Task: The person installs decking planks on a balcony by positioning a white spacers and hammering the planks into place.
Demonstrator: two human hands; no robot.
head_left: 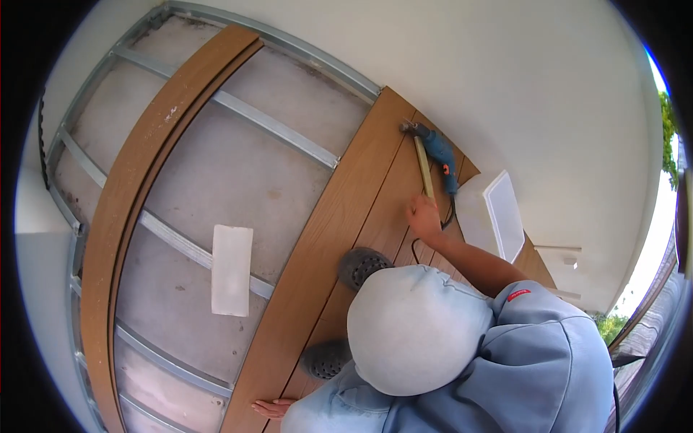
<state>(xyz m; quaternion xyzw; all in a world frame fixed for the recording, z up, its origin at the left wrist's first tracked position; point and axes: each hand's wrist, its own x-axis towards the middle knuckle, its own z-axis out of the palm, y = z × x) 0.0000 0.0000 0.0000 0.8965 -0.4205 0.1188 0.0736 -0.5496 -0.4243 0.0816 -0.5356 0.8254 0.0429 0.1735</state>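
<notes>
My right hand [424, 215] is closed around the end of the wooden handle of a hammer [424, 167]. The hammer lies along the brown deck boards [339, 198], its metal head at the far end. Right beside it rests a blue power drill [439, 155] with a dark cord, close to the wall. My left hand [271, 408] lies on the boards at the lower left, fingers stretched out, holding nothing. Part of that hand is hidden by my knee. Between my hands are my grey clogs [362, 267] on the boards.
To the left, metal joists [274, 130] cross a pale floor. A long brown board [119, 209] lies over them. One joist carries a white rectangular block [232, 270]. A white plastic box [498, 216] stands right of my right hand, by the white wall [563, 130].
</notes>
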